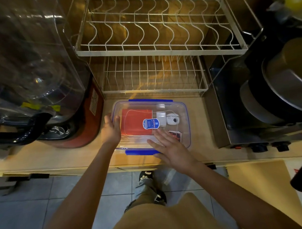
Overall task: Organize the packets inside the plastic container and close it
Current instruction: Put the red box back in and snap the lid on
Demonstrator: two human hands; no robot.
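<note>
A clear plastic container (183, 111) with blue clips stands on the wooden counter, its transparent lid lying on top. Through the lid I see a red packet (134, 121), a blue-and-white label (150, 123), a white charger (161, 117), a small white round device (171, 119) and a printed packet (175, 135). My left hand (110, 129) grips the container's left end. My right hand (167, 145) lies flat, fingers spread, on the lid near the front edge, just above the front blue clip (140, 151).
A two-tier wire dish rack (151, 46) stands right behind the container. A large clear-topped appliance with a red base (78, 128) is at the left. A steel appliance with stacked dark pans (272, 94) is at the right. The counter edge runs just below the container.
</note>
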